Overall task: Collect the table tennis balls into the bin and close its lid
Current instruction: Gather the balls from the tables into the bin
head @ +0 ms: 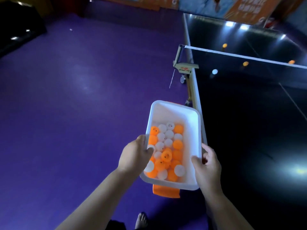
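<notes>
1. Purple floor [74,97] fills everything to the left of your hands, and the dark table tennis table [249,130] runs along the right, its edge just beside your right hand.
2. You hold the white bin [174,113] between both hands, over the floor at the table's edge, with its long side pointing away from you.
3. Your left hand [136,155] grips the bin's left rim, thumb hooked over the inside and fingers curled under the outside.
4. Your right hand [207,166] grips the right rim near the close corner, thumb on top of the rim and fingers wrapped round the outer wall.
5. Between your hands the bin carries a heap of balls [166,151], orange and white mixed, filling the near half and leaving the far end bare.
6. An orange lid [166,191] lies under the bin and sticks out below its near end, beside your right wrist; the bin's top is open.
7. Ahead and to the right of your right hand, well apart from it, a white ball [215,71] sits on the table on the near side of the net [232,54].
8. Three orange balls [245,63] lie beyond the net.
9. Your bare foot [141,219] shows on the floor below your left forearm.
</notes>
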Tool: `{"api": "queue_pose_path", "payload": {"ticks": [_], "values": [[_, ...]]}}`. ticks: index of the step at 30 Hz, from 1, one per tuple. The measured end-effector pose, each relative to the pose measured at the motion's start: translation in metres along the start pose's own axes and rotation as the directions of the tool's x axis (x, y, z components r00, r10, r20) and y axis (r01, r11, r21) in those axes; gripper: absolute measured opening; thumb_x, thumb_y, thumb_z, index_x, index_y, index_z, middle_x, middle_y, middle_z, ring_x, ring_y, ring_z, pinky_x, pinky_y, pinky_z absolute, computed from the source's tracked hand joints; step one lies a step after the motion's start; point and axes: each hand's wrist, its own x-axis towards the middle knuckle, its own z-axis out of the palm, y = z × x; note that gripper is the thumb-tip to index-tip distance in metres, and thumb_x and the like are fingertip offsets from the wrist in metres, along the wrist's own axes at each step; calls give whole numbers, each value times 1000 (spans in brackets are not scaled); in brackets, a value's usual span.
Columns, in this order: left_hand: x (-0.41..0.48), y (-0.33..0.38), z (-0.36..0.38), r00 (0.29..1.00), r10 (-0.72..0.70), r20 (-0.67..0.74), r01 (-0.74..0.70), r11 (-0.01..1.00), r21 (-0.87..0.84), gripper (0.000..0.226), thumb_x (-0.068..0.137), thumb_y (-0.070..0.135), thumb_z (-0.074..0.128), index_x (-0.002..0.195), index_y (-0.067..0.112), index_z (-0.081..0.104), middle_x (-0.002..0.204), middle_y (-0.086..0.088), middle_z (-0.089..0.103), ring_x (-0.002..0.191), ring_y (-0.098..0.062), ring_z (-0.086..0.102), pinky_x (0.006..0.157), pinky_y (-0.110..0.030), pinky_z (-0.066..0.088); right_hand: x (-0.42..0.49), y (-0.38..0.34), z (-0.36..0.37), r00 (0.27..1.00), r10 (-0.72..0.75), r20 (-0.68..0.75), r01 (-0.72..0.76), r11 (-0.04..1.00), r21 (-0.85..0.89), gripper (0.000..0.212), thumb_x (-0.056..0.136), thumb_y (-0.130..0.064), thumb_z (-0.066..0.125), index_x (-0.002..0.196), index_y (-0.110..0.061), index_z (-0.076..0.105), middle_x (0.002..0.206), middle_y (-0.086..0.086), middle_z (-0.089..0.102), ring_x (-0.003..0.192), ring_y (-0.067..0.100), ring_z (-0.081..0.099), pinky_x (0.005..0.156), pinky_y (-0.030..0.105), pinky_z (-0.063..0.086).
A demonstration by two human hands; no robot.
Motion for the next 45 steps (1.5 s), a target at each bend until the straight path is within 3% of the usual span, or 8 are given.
{"api": "queue_pose_path", "payload": {"ticks": [5, 15, 18, 22, 26, 31, 34, 45], "values": [[90, 24, 11, 996, 57, 69, -58, 998, 16, 17, 86, 26, 55, 93, 11, 54, 81, -3, 65, 70, -24, 59, 59, -33, 46, 67, -15, 15, 996, 72, -52, -70, 997, 44, 45, 84, -7, 60, 127, -17, 52, 102, 1, 63, 85, 11, 60, 64, 17, 43], [306, 71, 6, 940, 231, 250, -226, 973, -49, 14, 85, 24, 56, 90, 10, 55, 78, -6, 64, 66, -22, 58, 53, -32, 44, 219, -68, 81, 954, 157, -256, -151, 988, 44, 41, 84, -7, 62, 121, -21, 53, 95, -6, 57, 79, -5, 52, 56, 10, 36], [370, 88, -1, 917, 282, 282, -277, 959, -61, 12, 85, 22, 56, 88, 10, 55, 77, -6, 64, 61, -18, 53, 49, -28, 39, 264, -87, 104, 930, 182, -320, -175, 983, 52, 41, 83, -12, 64, 120, -25, 52, 89, -17, 54, 81, 0, 55, 60, 16, 43], [439, 118, -7, 891, 323, 318, -308, 946, -100, 8, 87, 20, 54, 88, 13, 54, 74, -2, 61, 63, -20, 56, 49, -27, 37, 320, -107, 124, 895, 220, -388, -205, 975, 82, 40, 83, -18, 64, 117, -34, 50, 91, -11, 58, 83, 8, 60, 69, 34, 56], [490, 151, -6, 866, 352, 356, -293, 933, -209, 5, 88, 18, 54, 84, 17, 53, 70, 2, 57, 58, -11, 50, 48, -22, 35, 372, -125, 125, 875, 213, -434, -183, 977, 110, 39, 83, -18, 63, 114, -37, 49, 90, -3, 61, 80, 11, 62, 62, 28, 53], [564, 196, 3, 863, 389, 322, -324, 916, -238, 5, 88, 18, 56, 84, 19, 54, 71, 2, 59, 62, -15, 56, 50, -27, 40, 457, -146, 124, 875, 192, -444, -148, 980, 132, 37, 84, -17, 63, 109, -40, 48, 87, -4, 60, 79, 10, 61, 57, 21, 48], [606, 232, 7, 867, 409, 285, -344, 905, -252, 10, 87, 18, 57, 80, 23, 52, 71, 0, 61, 64, -22, 60, 51, -31, 43, 515, -159, 117, 867, 168, -470, -103, 982, 161, 37, 83, -12, 63, 112, -33, 53, 84, 1, 61, 76, 11, 61, 57, 20, 46], [749, 354, 7, 867, 477, 142, -423, 857, -293, 2, 85, 18, 54, 84, 17, 54, 72, -1, 62, 59, -18, 56, 47, -28, 39, 703, -217, 90, 837, 61, -545, 39, 985, 170, 36, 81, -11, 63, 108, -34, 55, 85, -3, 63, 73, 4, 61, 55, 12, 47]]}}
